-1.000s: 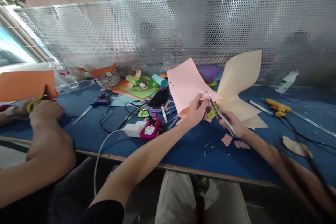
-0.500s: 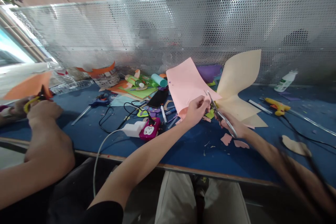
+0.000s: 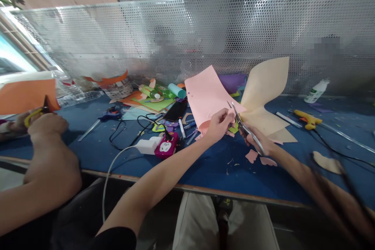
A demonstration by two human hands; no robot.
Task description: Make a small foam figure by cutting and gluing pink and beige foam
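My left hand (image 3: 217, 125) pinches the lower edge of a pink paper sheet (image 3: 206, 95) and holds it up above the blue table (image 3: 211, 164). My right hand (image 3: 258, 140) grips metal scissors (image 3: 241, 125), whose blades meet the pink sheet's edge next to my left fingers. Two small pink scraps (image 3: 259, 158) lie on the table below my right wrist. A curled beige sheet (image 3: 265, 90) stands just behind both hands.
At far left a co-worker's hand (image 3: 43, 125) cuts orange paper (image 3: 25, 95) with yellow-handled scissors. A white plug and magenta power strip (image 3: 158, 145), cables, a black phone (image 3: 176, 111), glue sticks, a yellow glue gun (image 3: 306, 119), a white bottle (image 3: 315, 90) and a perforated metal screen (image 3: 187, 39) surround the work area.
My hands, the pink sheet and the scissors stay almost in place, with only small shifts at the blades. The co-worker's orange paper tilted down and came back up.
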